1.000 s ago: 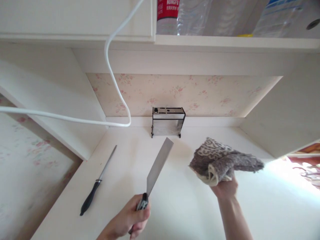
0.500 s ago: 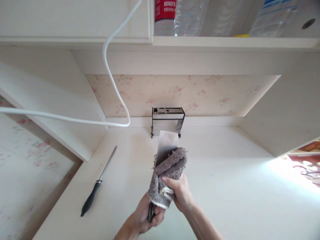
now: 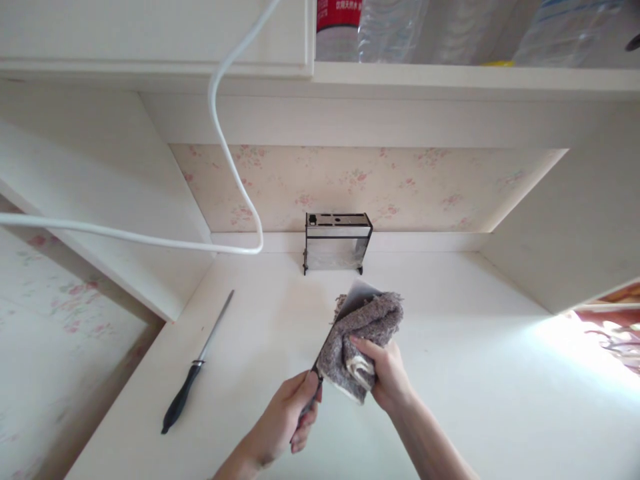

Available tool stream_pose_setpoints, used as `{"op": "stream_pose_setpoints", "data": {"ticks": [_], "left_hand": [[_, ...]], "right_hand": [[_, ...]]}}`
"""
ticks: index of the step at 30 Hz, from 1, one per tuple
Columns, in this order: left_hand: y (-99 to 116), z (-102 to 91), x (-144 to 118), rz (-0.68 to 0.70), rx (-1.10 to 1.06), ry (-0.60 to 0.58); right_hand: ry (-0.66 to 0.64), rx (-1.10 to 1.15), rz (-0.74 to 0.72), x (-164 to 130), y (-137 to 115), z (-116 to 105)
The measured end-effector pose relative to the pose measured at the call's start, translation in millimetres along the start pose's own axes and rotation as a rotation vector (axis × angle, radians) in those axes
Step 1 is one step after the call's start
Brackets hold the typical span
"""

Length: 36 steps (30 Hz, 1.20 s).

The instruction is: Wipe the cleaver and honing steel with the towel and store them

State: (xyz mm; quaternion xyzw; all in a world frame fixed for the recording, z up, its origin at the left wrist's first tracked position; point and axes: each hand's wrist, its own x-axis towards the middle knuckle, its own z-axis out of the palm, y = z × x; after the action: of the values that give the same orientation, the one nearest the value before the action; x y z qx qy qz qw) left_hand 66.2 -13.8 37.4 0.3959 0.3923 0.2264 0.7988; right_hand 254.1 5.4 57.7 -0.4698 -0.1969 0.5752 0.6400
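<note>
My left hand (image 3: 293, 410) is closed round the dark handle of a broad-bladed kitchen knife (image 3: 359, 293), held above the white counter. A folded grey-brown towel (image 3: 363, 327) with a pale edge is wrapped about the blade, so only the blade's tip end shows past it. My right hand (image 3: 390, 373) grips the towel, thumb on top. Behind the blade stands a metal knife block (image 3: 339, 225) with black edges and slots in its top. To the left lies a sharpening steel (image 3: 193, 373) with a black handle.
A white cable (image 3: 235, 167) hangs in front at the left. Overhead is a shelf (image 3: 450, 77) with clear plastic bottles (image 3: 393, 30) and a red-labelled bottle (image 3: 339, 30). White side panels (image 3: 565, 220) flank the counter (image 3: 475, 373), with flowered wallpaper behind.
The knife has swung its tip to the right and tilted. The towel and my right hand have moved right and further along the blade, leaving less of it bare.
</note>
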Motion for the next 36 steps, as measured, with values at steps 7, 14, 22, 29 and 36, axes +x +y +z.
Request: {"op": "stream_pose_setpoints", "data": {"ticks": [7, 14, 22, 29, 36], "left_hand": [[0.0, -8.5, -19.1, -0.142, 0.138, -0.008], [-1.6, -19.8, -50.2, -0.03, 0.241, 0.146], [40.4, -19.9, -51.1, 0.297, 0.608, 0.407], [34.1, 7.9, -14.0, 0.397, 1.107, 0.442], [2.5, 15.4, 5.5, 0.485, 1.538, 0.409]], "right_hand": [[0.117, 0.131, 0.039, 34.8, -23.9, -5.3], [0.14, 0.3, -0.181, 72.0, -66.8, -34.6], [-0.039, 0.297, 0.114, 31.5, -11.3, -48.7], [-0.24, 0.346, 0.188, -9.6, 29.3, 8.8], [-0.079, 0.27, 0.174, -12.9, 38.6, 34.9]]}}
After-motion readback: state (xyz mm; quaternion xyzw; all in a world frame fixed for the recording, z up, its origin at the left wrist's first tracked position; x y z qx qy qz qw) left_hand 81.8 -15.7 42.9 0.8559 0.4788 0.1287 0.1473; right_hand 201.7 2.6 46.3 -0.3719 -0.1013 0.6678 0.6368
